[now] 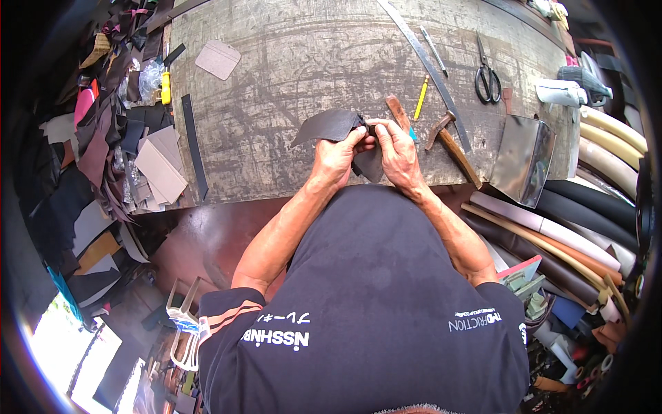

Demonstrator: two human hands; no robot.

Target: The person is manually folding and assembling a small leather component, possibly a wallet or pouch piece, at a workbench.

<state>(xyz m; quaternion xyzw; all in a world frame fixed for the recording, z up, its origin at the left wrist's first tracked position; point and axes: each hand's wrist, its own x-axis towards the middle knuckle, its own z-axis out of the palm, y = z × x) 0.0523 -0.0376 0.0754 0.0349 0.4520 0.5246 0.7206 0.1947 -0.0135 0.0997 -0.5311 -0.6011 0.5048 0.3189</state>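
Observation:
Near the front edge of the worn workbench, my left hand [336, 156] pinches a dark leather piece [328, 126], whose broad flap spreads out to the left over the fingers. My right hand [396, 150] grips the same piece at its right edge, thumb and fingertips pressed together. Another dark part of it hangs down between the two hands. What lies exactly between the fingertips is too small to make out. Just beyond my right hand lies a wooden-handled tool [397, 109], partly hidden by the hand. Right of that rests a hammer [455, 148] with a wooden handle.
A long metal ruler [432, 74], a pen [434, 51], a yellow pencil-like tool [421, 98] and black scissors [488, 83] lie to the right. A metal box [522, 160] stands at the right front corner. Leather scraps [101, 148] heap at left; material rolls [579, 231] lie at right.

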